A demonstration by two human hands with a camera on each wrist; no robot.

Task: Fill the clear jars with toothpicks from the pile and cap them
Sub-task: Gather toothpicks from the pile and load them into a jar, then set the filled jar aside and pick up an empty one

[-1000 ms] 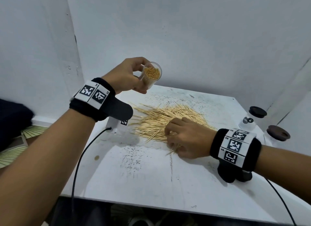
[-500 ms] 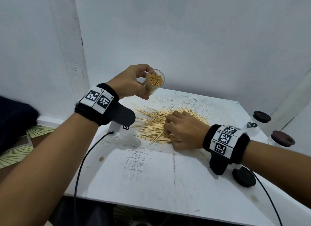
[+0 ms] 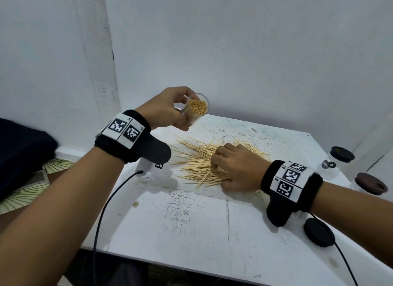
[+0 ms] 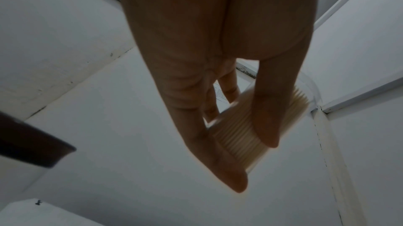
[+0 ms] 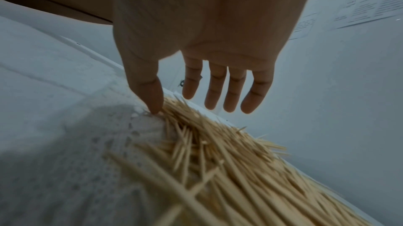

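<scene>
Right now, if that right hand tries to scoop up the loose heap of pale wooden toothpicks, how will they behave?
Probably light and stiff: the thin wooden toothpicks lie criss-crossed, so a pinch may lift a splayed bunch. Some will likely slip from the right hand or roll across the smooth white table.

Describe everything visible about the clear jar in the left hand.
The clear jar is a small cylinder that looks like transparent plastic, uncapped, with a round open mouth. It is packed with pale wooden toothpicks standing on end, tips just below the rim. The left hand holds it in the air above the far left of the white table, tilted with the mouth facing up and toward the camera. The left wrist view shows a thumb and fingers curled round its wall; nothing else touches it.
</scene>
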